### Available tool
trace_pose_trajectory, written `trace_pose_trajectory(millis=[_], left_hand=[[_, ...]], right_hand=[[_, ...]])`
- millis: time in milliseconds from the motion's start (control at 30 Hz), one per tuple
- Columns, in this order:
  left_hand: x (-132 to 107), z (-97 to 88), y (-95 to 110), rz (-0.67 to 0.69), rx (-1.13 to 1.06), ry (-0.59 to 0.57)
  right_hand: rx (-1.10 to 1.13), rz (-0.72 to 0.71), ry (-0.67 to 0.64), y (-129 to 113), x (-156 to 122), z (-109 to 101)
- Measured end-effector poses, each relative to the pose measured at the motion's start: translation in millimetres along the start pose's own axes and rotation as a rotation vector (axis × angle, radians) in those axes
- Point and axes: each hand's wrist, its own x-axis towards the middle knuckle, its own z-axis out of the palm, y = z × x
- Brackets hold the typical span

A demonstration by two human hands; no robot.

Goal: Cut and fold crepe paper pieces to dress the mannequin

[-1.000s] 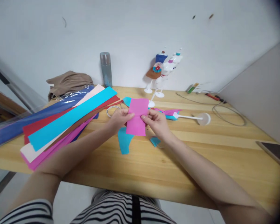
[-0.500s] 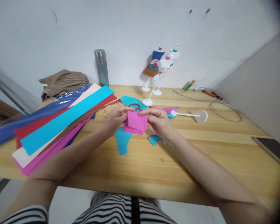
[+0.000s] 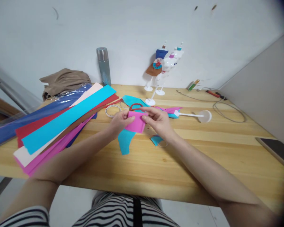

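A folded piece of pink crepe paper (image 3: 136, 123) is held up over the middle of the table. My left hand (image 3: 119, 124) pinches its left edge between thumb and fingers. At its right edge, my right hand (image 3: 158, 121) grips it, thumb in front and fingers behind. Below the pink piece lies a cut blue scrap (image 3: 125, 144). Red-handled scissors (image 3: 135, 105) show just behind my hands, their blades hidden. To the left of them is a roll of tape (image 3: 112, 110), and a small blue piece (image 3: 156, 140) rests under my right wrist.
Long coloured paper strips (image 3: 71, 118) fan out on the left, near a brown cloth (image 3: 65, 80) and a thermos (image 3: 103, 66). Small dress forms (image 3: 159, 64) stand at the back; another with a white base (image 3: 204, 116) lies down. A cable (image 3: 229, 119) and a phone (image 3: 275, 151) are right.
The pink paper's two offset layers now lie together as one smaller piece. My left thumb has moved onto its front, and my right fingers have stretched out behind it.
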Motion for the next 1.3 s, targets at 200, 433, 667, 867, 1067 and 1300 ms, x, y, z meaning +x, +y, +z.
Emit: trace_pose_trajectory(millis=[200,433,667,867,1067,1300], left_hand=[[-2,1.5,-1,0.0,-0.002,-0.014],[-9,0.4,-5,-0.032,0.056,-0.044],[-9,-2.6,-3,0.041,0.086,0.024],[-5,-7.6,-7,0.063,0.211,0.044],[-2,-2.6,-14,0.05,0.247,0.123],[-1,-27.9,9,0.018,0.526,-0.185]], right_hand=[[-0.011,0.135,-0.061,2,0,2],[-0.047,0.131,-0.013,1,-4,8],[0.061,0.242,-0.124,4,-5,11],[0.075,0.214,-0.116,5,-4,11],[0.006,0.184,-0.125,9,-2,8],[-0.187,0.123,-0.18,14,-10,17]])
